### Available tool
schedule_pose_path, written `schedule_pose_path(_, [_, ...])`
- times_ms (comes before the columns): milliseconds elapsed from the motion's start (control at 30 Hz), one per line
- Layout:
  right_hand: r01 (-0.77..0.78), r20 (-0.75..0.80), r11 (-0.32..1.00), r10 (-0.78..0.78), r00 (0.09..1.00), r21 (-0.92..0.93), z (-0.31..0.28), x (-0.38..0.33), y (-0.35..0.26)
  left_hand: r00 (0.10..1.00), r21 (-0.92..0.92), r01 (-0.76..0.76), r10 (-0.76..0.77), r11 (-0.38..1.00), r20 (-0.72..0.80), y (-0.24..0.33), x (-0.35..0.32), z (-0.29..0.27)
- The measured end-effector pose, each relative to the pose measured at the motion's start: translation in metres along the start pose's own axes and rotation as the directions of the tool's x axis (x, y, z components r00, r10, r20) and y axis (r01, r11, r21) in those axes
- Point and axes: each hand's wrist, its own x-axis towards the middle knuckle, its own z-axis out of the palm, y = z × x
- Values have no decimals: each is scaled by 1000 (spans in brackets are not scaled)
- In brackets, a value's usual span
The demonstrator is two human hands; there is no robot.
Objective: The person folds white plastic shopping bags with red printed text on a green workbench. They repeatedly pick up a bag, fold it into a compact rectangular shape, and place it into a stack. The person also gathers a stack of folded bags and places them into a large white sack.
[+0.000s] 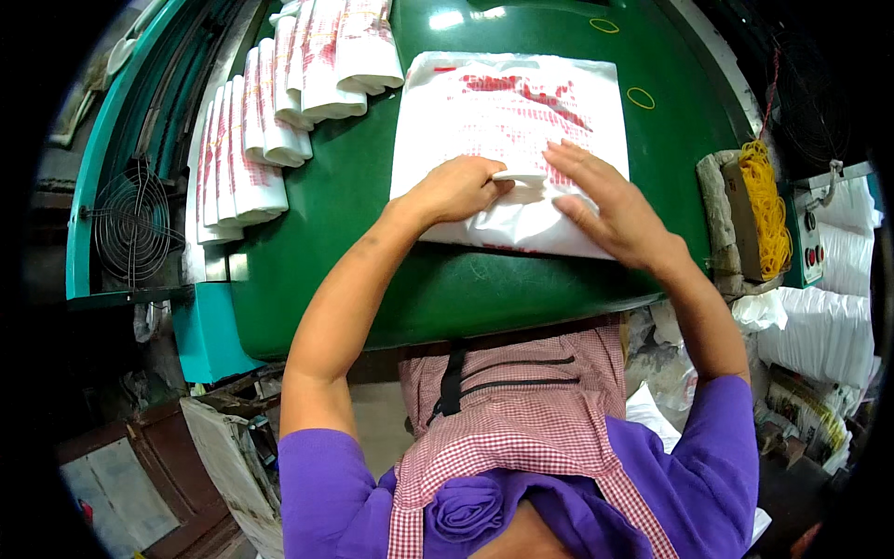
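A flat stack of white plastic bags [512,130], printed in red, lay near the middle of the green table [447,298], its closest side set in a little from the table's near edge. The person's left hand [463,189] was pinching a raised white fold between thumb and fingers. The right hand [605,205] was open, fingers spread and resting on the plastic, gripping nothing. I couldn't fairly tell how many layers that pinch had caught, because the fingers covered it. Along the table's left side lay rolled white bundles [324,88] with yellow bands round them; toward its far right were two loose yellow loops [640,88], and by its right edge hung a heap of yellow bands [765,219]. The step in hand looked to me like gathering the plastic into a fold; the next move seemed to call for a firm left pinch while the right palm guided the rest.
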Motion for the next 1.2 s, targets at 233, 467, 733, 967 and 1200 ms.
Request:
schedule_pose_path(233, [51,66,966,-35,997,-255,43,-10,25,805,505,-224,450,834,-386,17,-43,22])
schedule_pose_path(467, [-18,-72,813,74,995,583,33,-65,-23,939,520,-46,214,853,-268,20,-30,37])
schedule_pose_path(733, [-61,216,-298,520,827,953,20,-46,49,905,160,-405,419,900,-70,10,-60,4])
schedule_pose_path(967, [136,176,945,-194,965,299,18,-59,22,977,113,-84,59,990,205,0,-82,-11])
schedule_pose_path(1200, [406,450,897,-295,843,-173,-6,-29,46,893,581,-369,450,726,5,53,-58,-49])
